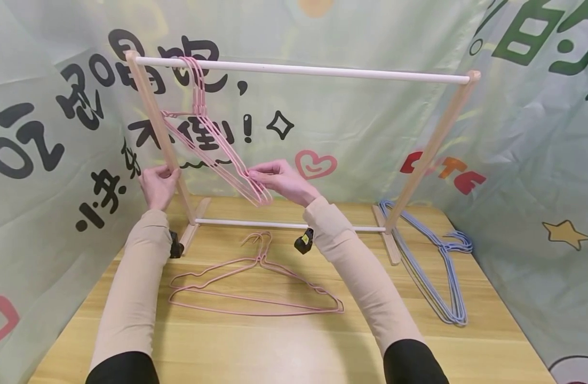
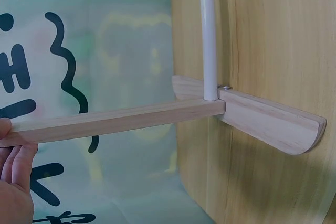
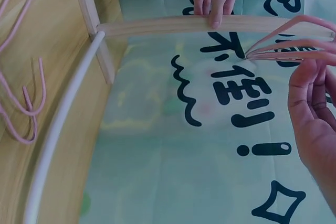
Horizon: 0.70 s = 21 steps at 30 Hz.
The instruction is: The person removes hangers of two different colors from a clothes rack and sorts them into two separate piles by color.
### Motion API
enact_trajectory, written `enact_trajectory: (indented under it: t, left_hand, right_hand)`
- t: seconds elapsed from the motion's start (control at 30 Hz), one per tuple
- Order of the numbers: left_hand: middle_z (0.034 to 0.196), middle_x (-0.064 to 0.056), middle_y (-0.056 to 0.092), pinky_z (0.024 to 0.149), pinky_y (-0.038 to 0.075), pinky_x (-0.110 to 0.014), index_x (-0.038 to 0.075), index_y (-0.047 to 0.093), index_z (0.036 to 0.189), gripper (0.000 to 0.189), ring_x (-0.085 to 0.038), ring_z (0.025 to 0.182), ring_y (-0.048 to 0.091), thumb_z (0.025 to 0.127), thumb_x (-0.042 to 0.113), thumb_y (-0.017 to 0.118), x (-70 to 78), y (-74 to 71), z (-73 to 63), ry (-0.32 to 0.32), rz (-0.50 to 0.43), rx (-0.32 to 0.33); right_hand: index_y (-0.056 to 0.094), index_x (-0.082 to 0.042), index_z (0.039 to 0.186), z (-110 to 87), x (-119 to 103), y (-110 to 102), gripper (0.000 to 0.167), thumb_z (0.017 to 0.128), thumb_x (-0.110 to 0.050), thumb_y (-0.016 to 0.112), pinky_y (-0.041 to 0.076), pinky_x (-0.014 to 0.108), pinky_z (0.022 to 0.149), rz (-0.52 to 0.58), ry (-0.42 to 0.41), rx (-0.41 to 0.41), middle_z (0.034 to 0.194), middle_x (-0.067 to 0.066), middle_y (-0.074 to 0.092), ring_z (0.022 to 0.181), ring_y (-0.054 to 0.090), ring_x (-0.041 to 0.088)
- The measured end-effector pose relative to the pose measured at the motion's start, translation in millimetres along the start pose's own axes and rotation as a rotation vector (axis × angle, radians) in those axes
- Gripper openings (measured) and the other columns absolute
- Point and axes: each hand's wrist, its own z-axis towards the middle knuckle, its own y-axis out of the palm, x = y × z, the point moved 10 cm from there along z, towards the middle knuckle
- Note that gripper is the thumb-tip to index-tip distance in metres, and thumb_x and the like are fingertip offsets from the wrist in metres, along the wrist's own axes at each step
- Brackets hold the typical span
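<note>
Several pink hangers (image 1: 199, 101) hang by their hooks from the white top rod (image 1: 323, 70) of a rack, near its left end. My right hand (image 1: 285, 180) pinches their lower right corner between thumb and fingers. In the right wrist view the ends of these pink hangers (image 3: 299, 19) fan out beside the right hand (image 3: 315, 114). My left hand (image 1: 158, 186) grips the rack's left wooden post (image 1: 152, 106) below mid-height. The left wrist view shows its fingers (image 2: 23, 163) bent around the post (image 2: 115, 121).
Overlapping pink hangers (image 1: 260, 260) lie on the wooden table (image 1: 255, 346) in front of the rack. A bundle of blue hangers (image 1: 459, 247) lies by the right wooden post (image 1: 433, 152). A lower white rod (image 1: 255, 223) joins the rack's feet. Printed cloth surrounds the table's back and sides.
</note>
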Motion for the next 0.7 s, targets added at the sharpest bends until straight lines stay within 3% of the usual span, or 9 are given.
enact_trajectory:
  t: [0.17, 0.43, 0.7]
  left_hand:
    - [0.113, -0.026, 0.071, 0.111, 0.045, -0.04, 0.0, 0.072, 0.118, 0.032, -0.035, 0.11, 0.067, 0.091, 0.016, 0.07, -0.5, 1.0, -0.4, 0.002, -0.008, -0.009]
    - [0.114, -0.026, 0.071, 0.113, 0.043, -0.041, 0.0, 0.071, 0.119, 0.032, -0.037, 0.114, 0.066, 0.091, 0.016, 0.071, -2.1, 1.1, 1.0, -0.004, -0.01, -0.012]
    - [0.115, -0.025, 0.072, 0.113, 0.042, -0.04, 0.001, 0.071, 0.119, 0.033, -0.035, 0.115, 0.066, 0.091, 0.019, 0.071, -0.3, 0.2, 1.2, -0.003, 0.001, -0.019]
  right_hand:
    - [0.054, 0.019, 0.131, 2.2, 0, 2, 0.035, 0.1, 0.002, 0.052, 0.054, 0.021, 0.089, 0.065, 0.02, 0.014, 0.092, -0.006, 0.075, 0.09, 0.068, 0.006]
    - [0.057, 0.02, 0.126, 3.2, 6, -4, 0.034, 0.094, 0.008, 0.058, 0.053, 0.019, 0.065, 0.184, 0.113, 0.131, 0.081, 0.001, 0.076, 0.068, 0.065, 0.008]
    - [0.051, 0.023, 0.13, 0.4, 14, -8, 0.039, 0.092, 0.014, 0.054, 0.055, 0.02, 0.064, 0.174, 0.166, 0.177, 0.076, -0.002, 0.074, 0.071, 0.068, 0.008]
